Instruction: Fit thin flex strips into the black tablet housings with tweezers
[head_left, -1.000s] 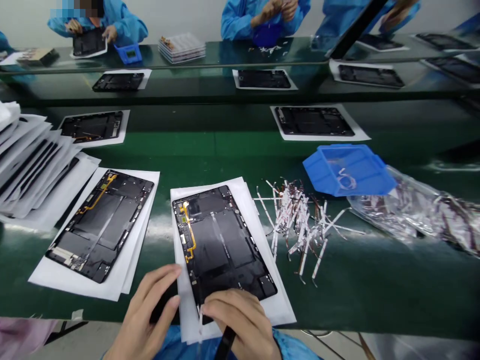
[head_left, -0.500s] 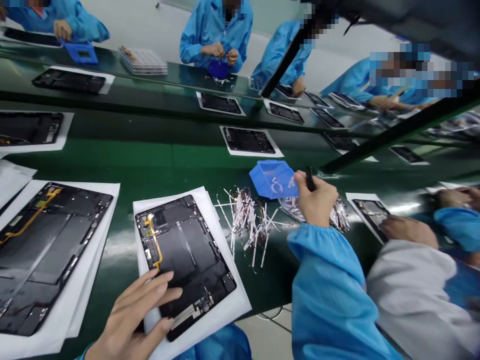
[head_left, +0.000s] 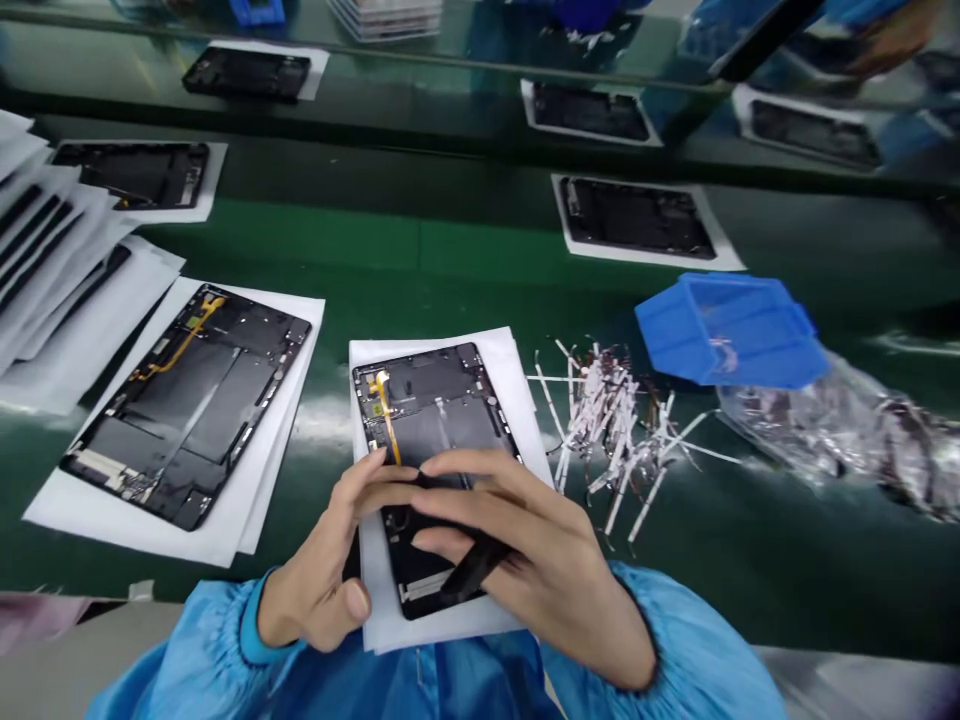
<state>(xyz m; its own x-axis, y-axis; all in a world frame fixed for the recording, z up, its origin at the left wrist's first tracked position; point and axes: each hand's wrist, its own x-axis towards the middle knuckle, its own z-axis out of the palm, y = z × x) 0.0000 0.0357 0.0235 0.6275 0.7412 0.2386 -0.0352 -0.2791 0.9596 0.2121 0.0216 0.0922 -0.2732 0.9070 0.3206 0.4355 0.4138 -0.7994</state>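
Observation:
A black tablet housing (head_left: 427, 420) with an orange flex cable (head_left: 386, 415) lies on a white sheet (head_left: 510, 380) right in front of me. My left hand (head_left: 326, 560) rests over its lower left edge, fingers on the housing and thumb near the sheet's edge. My right hand (head_left: 525, 560) lies across the housing's lower part, gripping a black pen-like tool (head_left: 472, 570). The tool's tip is hidden under my fingers. Another housing (head_left: 187, 405) lies on white sheets (head_left: 150, 530) to the left.
A blue plastic bin (head_left: 727, 330) stands tilted on a foil bag (head_left: 847, 430) at right. A pile of white strips (head_left: 615, 430) lies between it and my sheet. Stacked sheets (head_left: 52, 270) sit at far left, and further housings (head_left: 637, 217) lie across the green bench.
My right hand has come back from over the foil bag to the housing, still gripping the black tool. The view has swung back left, and the neighbouring person's arm has left the frame.

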